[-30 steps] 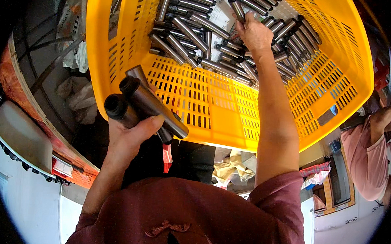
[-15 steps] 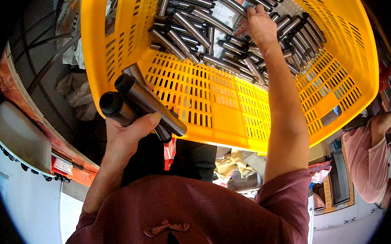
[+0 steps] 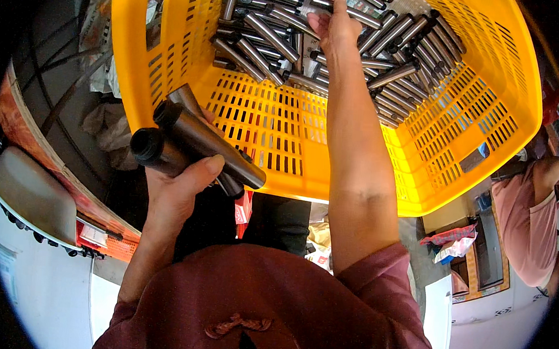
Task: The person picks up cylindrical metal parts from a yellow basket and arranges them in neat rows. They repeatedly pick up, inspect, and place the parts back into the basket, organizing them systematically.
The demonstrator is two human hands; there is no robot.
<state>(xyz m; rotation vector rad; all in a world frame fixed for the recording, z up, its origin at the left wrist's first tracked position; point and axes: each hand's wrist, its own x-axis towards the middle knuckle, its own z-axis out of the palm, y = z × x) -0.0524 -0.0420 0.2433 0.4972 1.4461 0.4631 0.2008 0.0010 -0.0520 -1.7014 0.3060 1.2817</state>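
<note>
Three dark metal tubes with black ends lie bundled in my left hand, its thumb pressed across the lowest one. They are held at the near left rim of a yellow plastic basket. Deep in the basket, my right hand has its fingers over a shiny metal tube with black ends. That tube passes partly behind the fingers, and the grip on it is partly hidden. Many similar tubes lie heaped around the hand at the basket's far side.
Slotted basket walls rise around the tubes. Dark cables and crumpled wrapping lie to the left. At the right, another person's pink sleeve shows beyond the basket. A red-and-white bag lies near the basket's right corner.
My right hand has moved left within the basket, and tubes near it have shifted. My left hand keeps its bundle, slightly further left.
</note>
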